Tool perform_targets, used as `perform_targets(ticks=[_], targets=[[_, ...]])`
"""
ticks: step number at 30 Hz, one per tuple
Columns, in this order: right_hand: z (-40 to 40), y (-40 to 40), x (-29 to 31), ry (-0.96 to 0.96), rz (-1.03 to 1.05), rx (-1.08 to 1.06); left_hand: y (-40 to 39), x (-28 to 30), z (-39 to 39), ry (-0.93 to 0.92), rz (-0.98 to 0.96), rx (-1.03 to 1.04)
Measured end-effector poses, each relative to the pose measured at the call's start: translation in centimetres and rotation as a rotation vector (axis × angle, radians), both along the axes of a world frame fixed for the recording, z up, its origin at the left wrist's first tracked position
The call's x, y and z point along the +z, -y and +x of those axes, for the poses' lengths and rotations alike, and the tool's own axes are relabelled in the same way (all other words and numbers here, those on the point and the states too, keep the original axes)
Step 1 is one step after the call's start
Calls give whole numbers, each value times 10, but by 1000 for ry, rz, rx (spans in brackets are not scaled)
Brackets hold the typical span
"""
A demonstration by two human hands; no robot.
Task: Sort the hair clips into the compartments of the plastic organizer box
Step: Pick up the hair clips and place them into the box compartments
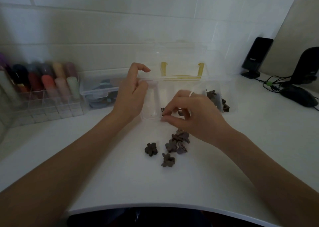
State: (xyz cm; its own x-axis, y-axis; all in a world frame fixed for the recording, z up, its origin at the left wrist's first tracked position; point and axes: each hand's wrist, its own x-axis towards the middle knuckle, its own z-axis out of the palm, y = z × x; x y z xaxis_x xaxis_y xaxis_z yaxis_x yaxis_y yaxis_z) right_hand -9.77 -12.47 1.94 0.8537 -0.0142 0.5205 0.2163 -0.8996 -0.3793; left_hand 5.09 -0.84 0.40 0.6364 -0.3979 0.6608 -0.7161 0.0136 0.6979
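A clear plastic organizer box (150, 118) stands open on the white table, its lid (172, 57) up against the wall. My left hand (133, 93) rests on the box's left side, fingers curled on its rim. My right hand (193, 111) hovers over the middle compartment's front edge, thumb and fingertips pinched together; a small dark bit shows at the fingertips, too small to identify. Several brown flower-shaped hair clips (174, 145) lie loose in front of the box. More brown clips (214, 97) sit in the right compartment.
A clear rack of coloured bottles (43, 85) stands at the left. A small lidded clear box (100, 92) sits beside it. At the right are a black speaker (255, 57), cables and a dark mouse (298, 97). The table's curved front edge (155, 207) is near me.
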Motion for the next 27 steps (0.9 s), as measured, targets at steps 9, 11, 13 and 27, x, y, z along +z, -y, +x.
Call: perform_targets(ticks=[9, 11, 13, 27], targets=[[-2, -25, -10, -326, -208, 209, 2, -2, 2, -16, -18, -3], [-1, -23, -10, -334, -196, 207, 2, -2, 1, -15, -19, -5], [0, -21, -11, -309, -157, 200, 1, -1, 1, -18, -20, -8], [-6, 37, 14, 504, 276, -461, -10, 5, 22, -87, 31, 37]])
